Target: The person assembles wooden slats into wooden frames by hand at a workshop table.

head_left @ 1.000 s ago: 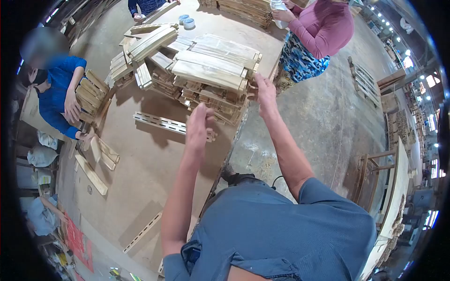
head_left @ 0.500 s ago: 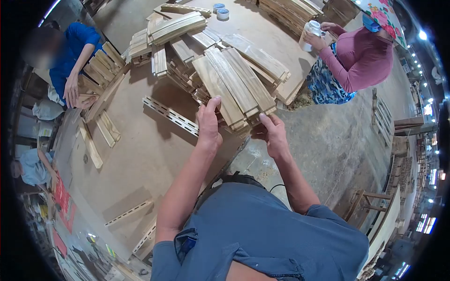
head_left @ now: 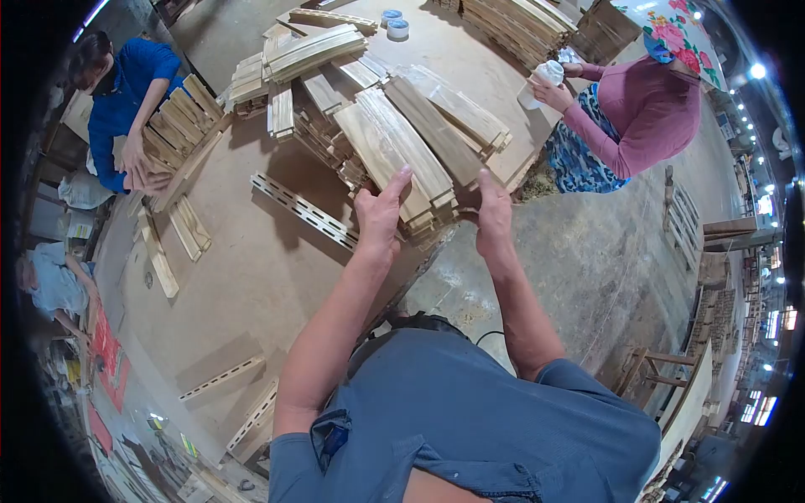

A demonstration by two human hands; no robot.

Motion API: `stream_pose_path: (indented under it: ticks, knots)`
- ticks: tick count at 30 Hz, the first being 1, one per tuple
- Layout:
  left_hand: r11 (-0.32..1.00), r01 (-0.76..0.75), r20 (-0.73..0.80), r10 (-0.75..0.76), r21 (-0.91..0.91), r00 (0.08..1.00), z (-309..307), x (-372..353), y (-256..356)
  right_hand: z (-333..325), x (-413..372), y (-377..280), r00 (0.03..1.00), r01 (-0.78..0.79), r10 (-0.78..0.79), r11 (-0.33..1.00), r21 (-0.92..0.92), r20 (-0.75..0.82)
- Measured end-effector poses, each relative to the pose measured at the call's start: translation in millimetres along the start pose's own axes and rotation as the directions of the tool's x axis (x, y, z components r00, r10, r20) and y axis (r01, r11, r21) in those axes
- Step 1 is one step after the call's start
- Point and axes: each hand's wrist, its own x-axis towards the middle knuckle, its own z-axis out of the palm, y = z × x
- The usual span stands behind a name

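Observation:
In front of me a stack of light wooden slats (head_left: 394,151) lies on a larger pile, near ends toward me. My left hand (head_left: 379,216) is closed on the stack's near left side, thumb on top and fingers mostly hidden. A darker, greyish-brown wooden slat (head_left: 436,126) lies along the right of the light ones. At its near end is my right hand (head_left: 495,214), its thumb on the slat and its other fingers largely out of sight underneath.
More slat bundles (head_left: 314,50) lie behind on the brown table (head_left: 226,277), near tape rolls (head_left: 397,30). A slotted metal bar (head_left: 303,210) sits left of the pile. A person in pink (head_left: 641,117) holds a white container (head_left: 537,88); another in blue (head_left: 138,92) works beside upright slats.
The right-hand slat now shows a darker face and sits apart from the light ones. My right hand has risen slightly with its end. The person in pink has lowered the white container.

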Motion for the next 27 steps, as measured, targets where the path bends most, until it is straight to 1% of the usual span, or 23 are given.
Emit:
stream_pose_path:
  ticks: [2,3,5,9,11,12,14,16,18,20,21,23,24,25,27]
  knots:
    - [0.994,-0.014,0.010,0.015,-0.113,1.000,4,-1,0,-10,3,14,0.993,-0.096,0.101,0.991,-0.090,0.054]
    - [0.994,-0.014,0.014,0.015,-0.111,1.000,5,1,-2,-10,6,14,0.994,-0.094,0.099,0.992,-0.088,0.052]
    - [0.988,0.050,-0.040,-0.057,-0.145,0.998,6,5,-4,-7,15,11,0.999,-0.038,0.039,0.999,-0.026,0.037]
    - [0.981,0.065,0.021,-0.063,-0.182,0.998,6,5,-1,1,21,-21,0.998,-0.003,0.005,0.999,-0.053,0.055]
    - [0.976,0.058,0.034,-0.052,-0.210,0.998,5,6,-3,3,26,-31,0.991,-0.112,0.115,0.992,-0.052,0.073]
    - [0.976,0.059,0.036,-0.053,-0.209,0.998,5,4,-3,-1,28,-30,0.991,-0.111,0.115,0.993,-0.051,0.071]
    - [0.975,0.110,0.047,-0.103,-0.192,0.994,4,1,2,-12,37,-25,0.982,-0.139,0.140,0.990,-0.013,0.129]
    - [0.978,0.096,0.049,-0.089,-0.187,0.995,3,1,3,-23,47,-22,0.983,-0.125,0.126,0.992,-0.015,0.132]
    - [0.980,0.091,0.055,-0.082,-0.179,0.995,2,2,-1,-27,53,-18,0.985,-0.112,0.114,0.994,-0.019,0.127]
    - [0.978,0.082,0.060,-0.072,-0.194,0.996,0,6,-3,-24,55,-14,0.994,-0.050,0.044,0.997,0.064,0.095]
    - [0.978,0.083,0.064,-0.072,-0.190,0.995,1,9,-6,-19,55,-13,0.995,-0.049,0.042,0.996,0.068,0.091]
    - [0.979,0.028,0.052,-0.018,-0.200,0.998,-2,13,-12,-7,56,-6,0.998,0.017,-0.011,0.994,0.105,-0.061]
    - [0.980,0.033,0.051,-0.023,-0.197,0.998,-1,12,-11,0,54,-8,0.993,0.055,-0.054,0.998,0.011,-0.108]
    - [0.981,0.040,0.059,-0.030,-0.189,0.998,-2,12,-10,-3,54,-7,0.993,0.050,-0.049,0.999,0.008,-0.110]
    - [0.982,0.047,0.053,-0.038,-0.185,0.998,-3,12,-9,-10,56,-5,0.998,-0.008,0.005,0.998,-0.064,-0.055]
